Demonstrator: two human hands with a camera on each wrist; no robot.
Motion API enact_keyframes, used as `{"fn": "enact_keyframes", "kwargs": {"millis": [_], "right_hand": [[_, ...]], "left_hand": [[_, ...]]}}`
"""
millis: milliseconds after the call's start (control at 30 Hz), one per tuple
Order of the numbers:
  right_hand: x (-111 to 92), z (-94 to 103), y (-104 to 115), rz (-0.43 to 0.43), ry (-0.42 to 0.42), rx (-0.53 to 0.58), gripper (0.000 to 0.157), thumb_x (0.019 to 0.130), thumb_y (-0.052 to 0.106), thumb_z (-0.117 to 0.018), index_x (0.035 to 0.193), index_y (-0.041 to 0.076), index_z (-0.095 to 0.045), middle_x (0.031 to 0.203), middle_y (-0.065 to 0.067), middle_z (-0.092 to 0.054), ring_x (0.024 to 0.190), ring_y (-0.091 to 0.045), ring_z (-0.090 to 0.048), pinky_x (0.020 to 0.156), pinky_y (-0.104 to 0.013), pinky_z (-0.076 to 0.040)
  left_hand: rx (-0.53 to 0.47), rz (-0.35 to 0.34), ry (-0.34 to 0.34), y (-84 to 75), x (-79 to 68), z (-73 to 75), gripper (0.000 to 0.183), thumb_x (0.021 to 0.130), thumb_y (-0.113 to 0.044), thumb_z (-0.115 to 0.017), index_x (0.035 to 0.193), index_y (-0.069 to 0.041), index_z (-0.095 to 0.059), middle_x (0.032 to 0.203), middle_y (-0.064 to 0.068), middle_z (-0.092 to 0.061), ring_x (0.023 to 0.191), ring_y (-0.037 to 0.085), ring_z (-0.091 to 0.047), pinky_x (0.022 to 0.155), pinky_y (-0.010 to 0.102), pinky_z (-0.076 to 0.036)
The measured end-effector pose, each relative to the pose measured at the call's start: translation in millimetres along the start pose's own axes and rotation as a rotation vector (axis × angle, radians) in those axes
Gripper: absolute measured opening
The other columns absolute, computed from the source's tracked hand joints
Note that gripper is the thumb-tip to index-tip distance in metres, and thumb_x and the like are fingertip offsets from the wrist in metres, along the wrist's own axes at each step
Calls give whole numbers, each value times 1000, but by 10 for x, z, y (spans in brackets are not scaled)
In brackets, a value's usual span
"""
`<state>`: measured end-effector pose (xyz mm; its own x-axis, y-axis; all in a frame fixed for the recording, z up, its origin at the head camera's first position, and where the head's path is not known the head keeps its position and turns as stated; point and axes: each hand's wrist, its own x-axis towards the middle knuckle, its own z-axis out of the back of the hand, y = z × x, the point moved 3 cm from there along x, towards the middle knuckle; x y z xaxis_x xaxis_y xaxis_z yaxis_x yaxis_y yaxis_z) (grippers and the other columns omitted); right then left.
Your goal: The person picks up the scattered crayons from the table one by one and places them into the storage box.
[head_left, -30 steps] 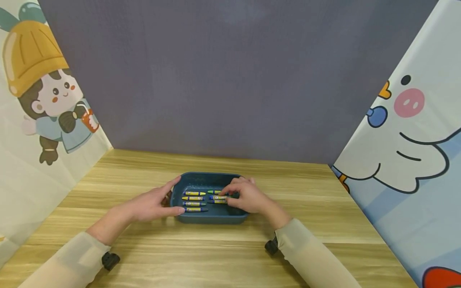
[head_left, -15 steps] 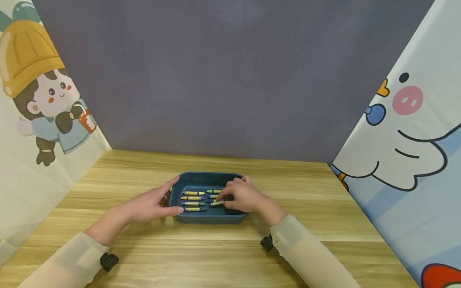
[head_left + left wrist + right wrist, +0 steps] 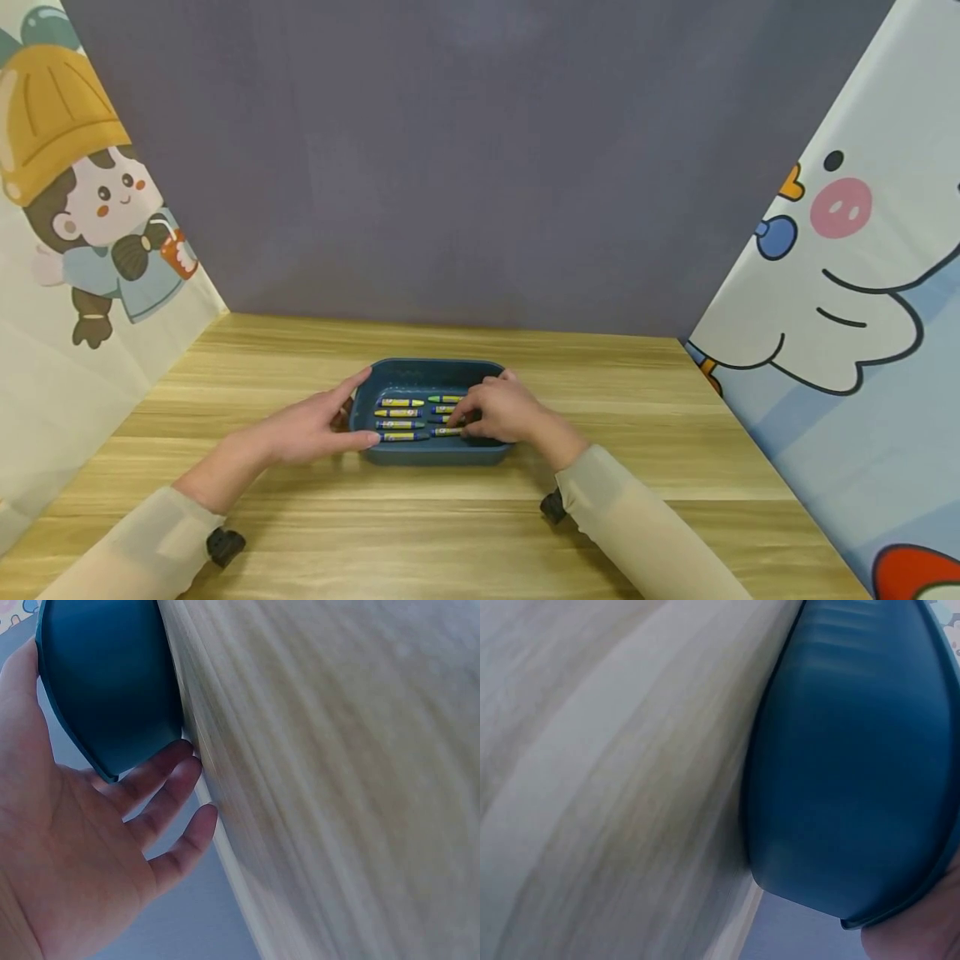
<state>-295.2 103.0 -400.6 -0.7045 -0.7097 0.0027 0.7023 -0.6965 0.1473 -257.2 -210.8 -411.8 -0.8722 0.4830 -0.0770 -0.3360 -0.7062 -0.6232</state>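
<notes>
Crayon now pinched lower in tray by right hand; left hand kept spread against tray.

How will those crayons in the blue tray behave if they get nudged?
The crayons look round and slim, so they would probably roll sideways, though the tray wall should stop them. They seem stiff, light and possibly snappable. The right hand pinches one; the left hand steadies the tray.

One blue tray, about eight crayons, two hands

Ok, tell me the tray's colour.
The tray is dark teal blue, clearest in the head view.
</notes>
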Motion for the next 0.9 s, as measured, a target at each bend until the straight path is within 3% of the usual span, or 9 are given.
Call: {"fn": "enact_keyframes", "kwargs": {"millis": [100,433,600,767,900], "right_hand": [[15,-2,9,-12,8,-2,19,97,31,-86,114,41,-86,97,20,-78,89,-6,-59,93,-41,-33],[9,1,0,-23,-15,33,20,97,31,-86,115,39,-86,97,19,-77,91,-5,-62,94,-43,-35],[8,-10,-41,-21,-57,124,19,102,33,-81,120,36,-84,98,18,-76,94,-9,-62,107,-51,-39],[-36,-5,-91,-33,-208,316,19,107,28,-73,124,24,-83,114,8,-77,106,-20,-66,114,-63,-36],[-154,86,-163,-102,-352,374,25,112,28,-66,130,17,-79,126,-2,-73,114,-25,-66,107,-57,-42]], "left_hand": [[7,-2,-3,5,0,1,114,100,-61,-75,178,-12,-8,115,0,-71,106,12,-68,96,42,-55],[2,9,-2,5,4,-3,114,99,-62,-76,178,-13,-8,116,1,-71,107,13,-68,99,45,-55],[0,14,2,2,-2,3,114,99,-61,-75,178,-14,-7,116,2,-71,106,13,-68,96,44,-55],[13,4,-7,6,-25,2,113,100,-61,-75,178,-14,-7,114,0,-70,102,11,-67,91,40,-56],[-8,1,-25,16,-26,-8,111,103,-59,-72,178,-15,-4,121,3,-68,103,10,-70,87,38,-57]]}}
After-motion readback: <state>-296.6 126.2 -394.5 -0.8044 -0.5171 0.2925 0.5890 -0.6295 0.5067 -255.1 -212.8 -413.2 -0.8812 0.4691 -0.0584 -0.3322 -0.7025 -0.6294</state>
